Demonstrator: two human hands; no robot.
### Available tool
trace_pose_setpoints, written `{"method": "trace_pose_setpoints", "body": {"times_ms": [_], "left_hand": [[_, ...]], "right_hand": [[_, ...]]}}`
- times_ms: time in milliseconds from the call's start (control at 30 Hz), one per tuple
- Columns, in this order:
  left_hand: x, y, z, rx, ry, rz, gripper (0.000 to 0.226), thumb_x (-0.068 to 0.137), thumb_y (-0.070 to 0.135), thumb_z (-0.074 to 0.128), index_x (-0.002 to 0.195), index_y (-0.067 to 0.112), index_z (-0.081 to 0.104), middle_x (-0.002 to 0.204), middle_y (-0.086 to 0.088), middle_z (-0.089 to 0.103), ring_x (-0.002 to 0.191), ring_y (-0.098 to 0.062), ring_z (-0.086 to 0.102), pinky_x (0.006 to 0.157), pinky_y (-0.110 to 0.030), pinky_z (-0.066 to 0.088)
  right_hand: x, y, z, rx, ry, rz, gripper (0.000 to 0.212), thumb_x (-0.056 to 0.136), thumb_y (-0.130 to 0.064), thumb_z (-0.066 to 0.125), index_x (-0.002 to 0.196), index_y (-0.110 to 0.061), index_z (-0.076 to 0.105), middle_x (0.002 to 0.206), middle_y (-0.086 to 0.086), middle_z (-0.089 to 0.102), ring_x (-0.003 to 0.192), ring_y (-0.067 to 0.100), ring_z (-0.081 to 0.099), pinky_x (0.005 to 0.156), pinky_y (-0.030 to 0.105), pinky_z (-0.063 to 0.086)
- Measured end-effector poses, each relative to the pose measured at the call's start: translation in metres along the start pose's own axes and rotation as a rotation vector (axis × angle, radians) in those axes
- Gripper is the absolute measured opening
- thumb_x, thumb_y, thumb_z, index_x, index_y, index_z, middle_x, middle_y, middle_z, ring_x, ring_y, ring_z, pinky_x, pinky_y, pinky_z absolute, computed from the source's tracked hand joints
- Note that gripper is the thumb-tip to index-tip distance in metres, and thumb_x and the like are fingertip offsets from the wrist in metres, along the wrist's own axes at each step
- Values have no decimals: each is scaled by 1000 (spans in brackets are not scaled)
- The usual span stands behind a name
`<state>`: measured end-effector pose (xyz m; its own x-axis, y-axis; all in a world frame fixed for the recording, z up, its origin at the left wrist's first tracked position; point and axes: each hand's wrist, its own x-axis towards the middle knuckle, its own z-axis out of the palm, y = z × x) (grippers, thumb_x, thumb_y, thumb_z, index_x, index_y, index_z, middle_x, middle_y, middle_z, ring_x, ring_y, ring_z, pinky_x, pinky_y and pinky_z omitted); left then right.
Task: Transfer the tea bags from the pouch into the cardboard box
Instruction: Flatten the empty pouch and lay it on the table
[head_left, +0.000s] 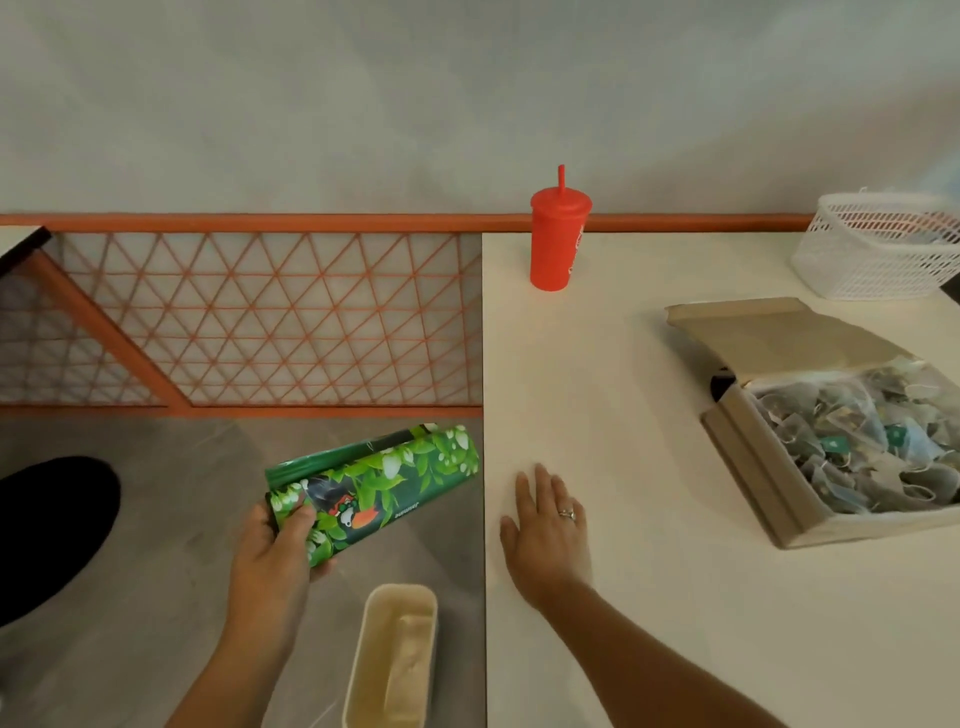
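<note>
- Desk (623, 415): white, fills the right half of the frame.
- Cardboard box (748, 467): right edge of frame, on the desk, lid flap open to the rear. Tea bags (857, 441) heaped inside, up to the rim.
- Pouch (384, 483): green leaf print, lower centre, off the desk and over the floor. Looks flat and folded, probably emptied.
- Bin (400, 590): cream, bottom centre, just below the pouch.
- Left hand (280, 540): fingers and thumb clamped on the pouch's lower end.
- Right hand (550, 525): flat on the desk, fingers straight, holding nothing.
- Judgement: transfer looks finished. Next move likely drops the pouch into the bin, then closes the flap.
</note>
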<state>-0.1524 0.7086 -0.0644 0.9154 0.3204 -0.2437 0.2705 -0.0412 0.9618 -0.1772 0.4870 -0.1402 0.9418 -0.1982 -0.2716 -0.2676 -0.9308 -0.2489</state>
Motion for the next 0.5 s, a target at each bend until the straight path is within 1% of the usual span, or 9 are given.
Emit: {"method": "trace_pose_setpoints", "body": {"times_ms": [67, 100, 133, 200, 267, 333, 400, 467, 500], "left_hand": [[7, -15, -15, 42, 28, -18, 10, 94, 11, 47, 101, 18, 50, 89, -2, 60, 79, -21, 58, 59, -29, 47], [12, -25, -23, 71, 35, -22, 10, 94, 11, 47, 101, 16, 50, 90, -5, 60, 79, -22, 57, 60, -30, 48], [17, -35, -29, 114, 38, -20, 9, 93, 12, 48, 101, 14, 50, 91, -7, 60, 78, -23, 58, 60, -30, 48], [27, -59, -38, 252, 25, 15, 15, 88, 21, 54, 98, 10, 51, 88, -11, 60, 75, -26, 58, 63, -36, 50], [36, -84, -40, 429, -27, 28, 22, 84, 27, 53, 94, 7, 49, 80, -10, 58, 74, -29, 57, 65, -39, 48], [44, -109, -37, 603, -95, 0, 13, 90, 18, 51, 94, 6, 46, 76, -8, 54, 71, -28, 53, 59, -34, 39], [48, -136, -31, 709, -145, -28, 7, 91, 13, 48, 90, 7, 44, 69, -4, 49, 64, -24, 47, 52, -31, 31], [53, -165, -25, 755, -167, -86, 11, 92, 12, 47, 85, 6, 41, 65, -2, 46, 60, -22, 44, 50, -31, 28], [55, -179, -22, 764, -163, -129, 12, 92, 13, 47, 83, 6, 41, 65, -3, 47, 60, -23, 45, 51, -32, 29]], "right_hand": [[5, -5, 2, -24, 36, 13, 64, 91, -48, 0, 148, -19, -2, 156, 5, -10, 144, 22, -7, 115, 37, -1], [8, -8, 2, -31, 45, 14, 59, 96, -44, 10, 148, -19, -1, 157, 5, -9, 144, 22, -6, 115, 37, 0], [12, -11, 2, -35, 54, 18, 57, 98, -41, 14, 148, -19, -1, 157, 4, -8, 144, 22, -5, 115, 37, 0], [20, -15, 2, -30, 75, 33, 56, 99, -38, 16, 149, -19, 1, 157, 3, -6, 144, 21, -4, 115, 37, 2], [29, -20, 1, -20, 100, 48, 54, 99, -37, 17, 148, -19, 4, 157, 3, -2, 144, 21, -1, 114, 37, 4], [39, -23, 2, -28, 119, 59, 54, 99, -36, 18, 148, -19, 6, 157, 3, 1, 144, 22, 2, 114, 38, 6], [47, -24, 2, -41, 143, 67, 54, 99, -36, 18, 148, -19, 7, 157, 3, 2, 144, 23, 3, 114, 38, 8], [54, -24, 4, -52, 161, 76, 54, 99, -37, 17, 148, -19, 8, 157, 3, 3, 144, 23, 3, 115, 39, 9], [57, -25, 4, -51, 166, 81, 54, 99, -37, 17, 148, -19, 8, 157, 3, 3, 144, 23, 4, 115, 39, 10]]}}
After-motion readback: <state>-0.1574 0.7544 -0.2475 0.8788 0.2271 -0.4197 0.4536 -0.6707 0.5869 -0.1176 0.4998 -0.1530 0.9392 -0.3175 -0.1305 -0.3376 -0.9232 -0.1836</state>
